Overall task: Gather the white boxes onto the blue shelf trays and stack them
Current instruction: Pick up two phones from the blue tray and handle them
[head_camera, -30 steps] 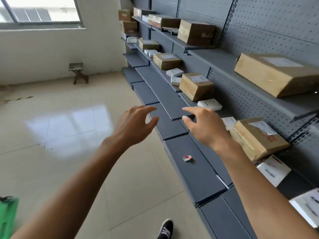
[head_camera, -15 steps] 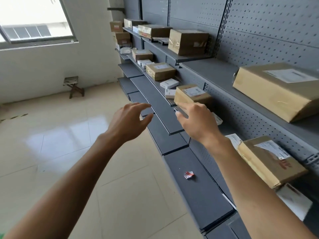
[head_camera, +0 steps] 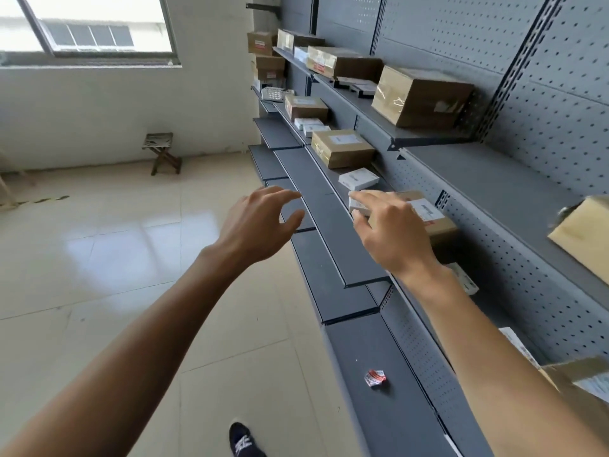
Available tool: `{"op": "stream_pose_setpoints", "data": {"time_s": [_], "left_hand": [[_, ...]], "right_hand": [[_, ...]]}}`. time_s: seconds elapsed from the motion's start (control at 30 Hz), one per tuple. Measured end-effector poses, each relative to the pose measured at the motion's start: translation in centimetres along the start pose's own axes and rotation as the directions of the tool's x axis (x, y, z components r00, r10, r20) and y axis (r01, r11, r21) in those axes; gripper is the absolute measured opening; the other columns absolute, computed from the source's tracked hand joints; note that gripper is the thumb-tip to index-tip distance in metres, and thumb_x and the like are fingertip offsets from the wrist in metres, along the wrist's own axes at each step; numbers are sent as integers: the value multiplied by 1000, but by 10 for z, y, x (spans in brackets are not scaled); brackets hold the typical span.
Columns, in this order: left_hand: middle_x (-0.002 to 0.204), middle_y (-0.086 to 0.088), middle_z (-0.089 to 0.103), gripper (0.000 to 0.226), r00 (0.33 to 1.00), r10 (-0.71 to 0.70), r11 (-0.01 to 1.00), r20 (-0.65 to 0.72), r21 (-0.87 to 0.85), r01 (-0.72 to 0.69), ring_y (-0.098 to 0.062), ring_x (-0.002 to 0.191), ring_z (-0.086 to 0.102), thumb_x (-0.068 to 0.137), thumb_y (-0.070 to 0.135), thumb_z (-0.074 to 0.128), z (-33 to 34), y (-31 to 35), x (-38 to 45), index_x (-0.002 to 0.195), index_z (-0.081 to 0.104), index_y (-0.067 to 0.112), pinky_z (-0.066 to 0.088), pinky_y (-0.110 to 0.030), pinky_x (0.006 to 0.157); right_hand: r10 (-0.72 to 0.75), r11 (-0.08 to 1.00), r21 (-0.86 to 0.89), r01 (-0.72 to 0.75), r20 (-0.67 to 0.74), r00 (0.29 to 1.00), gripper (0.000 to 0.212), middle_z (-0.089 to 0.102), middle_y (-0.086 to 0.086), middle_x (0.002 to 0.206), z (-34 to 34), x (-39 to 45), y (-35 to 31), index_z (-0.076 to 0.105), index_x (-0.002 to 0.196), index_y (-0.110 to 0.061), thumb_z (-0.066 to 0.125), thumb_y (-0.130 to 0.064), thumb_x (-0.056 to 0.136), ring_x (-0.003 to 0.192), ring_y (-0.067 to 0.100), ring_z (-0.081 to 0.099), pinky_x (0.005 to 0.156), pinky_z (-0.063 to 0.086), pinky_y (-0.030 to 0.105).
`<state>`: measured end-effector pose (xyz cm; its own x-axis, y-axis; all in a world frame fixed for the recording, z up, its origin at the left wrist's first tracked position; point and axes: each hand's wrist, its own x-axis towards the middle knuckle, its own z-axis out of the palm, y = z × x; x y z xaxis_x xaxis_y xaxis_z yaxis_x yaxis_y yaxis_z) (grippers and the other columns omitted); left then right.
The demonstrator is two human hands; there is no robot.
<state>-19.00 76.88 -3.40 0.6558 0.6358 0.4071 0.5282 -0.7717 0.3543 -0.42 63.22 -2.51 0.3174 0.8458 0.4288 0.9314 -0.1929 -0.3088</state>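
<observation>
As your right hand (head_camera: 392,232) reaches shelf, small white box (head_camera: 355,203) lies just ahead of its fingers (head_camera: 370,196), partly hidden; contact not confirmed. Fingers spread, holding nothing. Left hand (head_camera: 260,222) further off, loosely curled, empty. Second white box (head_camera: 358,179) just beyond, long axis along shelf. Cardboard, matte, flat-sided; blue shelf tray (head_camera: 316,179) smooth metal.

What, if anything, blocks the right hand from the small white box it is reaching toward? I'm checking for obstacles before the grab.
Nothing visible does. The right hand already has its fingertips at the small white box, which sits on the shelf beside a brown carton; the left hand hovers apart, holding nothing.
</observation>
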Motion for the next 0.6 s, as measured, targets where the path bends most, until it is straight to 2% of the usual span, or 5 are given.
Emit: {"op": "stream_pose_setpoints", "data": {"time_s": [0.23, 0.37, 0.6], "left_hand": [[138, 6, 63, 39, 998, -52, 998, -45, -29, 51, -18, 126, 57, 98, 43, 58, -1, -103, 89, 133, 63, 27, 48, -37, 92], [136, 6, 64, 39, 998, -47, 998, -37, -47, 45, -17, 122, 59, 98, 43, 58, -2, -147, 135, 133, 64, 27, 48, -34, 92], [135, 7, 64, 39, 996, -88, 996, -19, -22, 88, -16, 123, 57, 98, 44, 58, 5, -203, 189, 133, 63, 27, 46, -33, 90]], "right_hand": [[-30, 999, -18, 33, 154, 988, 36, 65, 2, 134, 64, 125, -18, 62, 135, -21, 55, -28, 100, 127, 24, 54, 105, 44, 41], [-13, 1000, -14, 14, 129, 992, 36, 66, 1, 133, 91, 181, -25, 63, 135, -21, 55, -28, 100, 127, 24, 54, 104, 45, 46], [-14, 999, 54, 8, 115, 993, 34, 66, 2, 132, 134, 258, -23, 65, 132, -20, 57, -26, 99, 126, 23, 55, 105, 44, 43]]}}
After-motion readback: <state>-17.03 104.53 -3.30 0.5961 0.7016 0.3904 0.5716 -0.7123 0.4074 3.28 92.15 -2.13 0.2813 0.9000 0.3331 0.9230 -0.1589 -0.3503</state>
